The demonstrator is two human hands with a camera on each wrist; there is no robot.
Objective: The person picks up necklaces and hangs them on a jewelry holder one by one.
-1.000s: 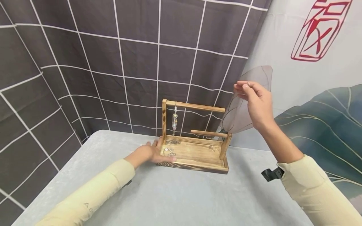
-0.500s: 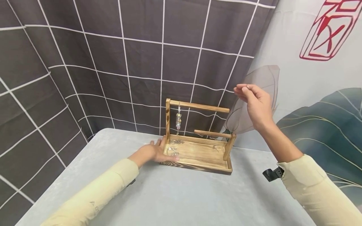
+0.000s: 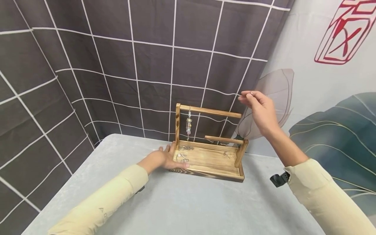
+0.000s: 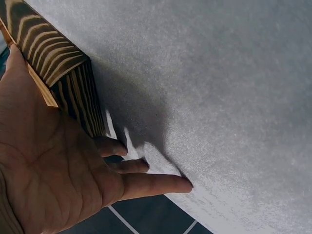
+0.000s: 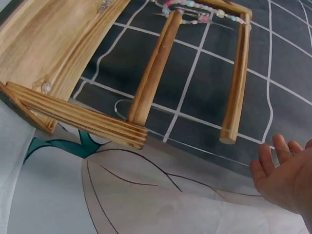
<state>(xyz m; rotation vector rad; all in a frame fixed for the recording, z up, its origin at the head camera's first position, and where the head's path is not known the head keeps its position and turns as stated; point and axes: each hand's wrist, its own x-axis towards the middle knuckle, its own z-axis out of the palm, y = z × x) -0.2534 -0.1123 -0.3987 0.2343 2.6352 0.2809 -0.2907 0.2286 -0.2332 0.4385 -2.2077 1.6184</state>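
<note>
A wooden jewellery stand [image 3: 211, 173] sits at the back of the grey table [image 3: 191, 205]. A beaded strand [image 3: 189, 124] hangs from its upper bar [image 3: 210, 111]; a shorter lower bar [image 3: 224, 139] lies to the right. Small silver pieces [image 3: 182, 158] lie in its tray. My left hand [image 3: 164, 157] rests flat against the stand's left end, fingers straight, thumb along the front edge; the left wrist view shows the palm [image 4: 58, 170] against the wood base [image 4: 53, 58]. My right hand [image 3: 248, 97] hovers just above the upper bar's right end, pinching a tiny silvery piece [image 3: 251, 94].
A dark curtain with white grid lines [image 3: 117, 65] hangs close behind the table. To the right hangs a pale cloth printed with leaves [image 3: 332, 130]. A black strap [image 3: 277, 179] shows at my right sleeve. The table's left edge runs diagonally [image 3: 67, 179].
My right hand has come down a little and drifted left, nearer the upper bar's right end, still pinching the small piece. The left hand stays against the stand.
</note>
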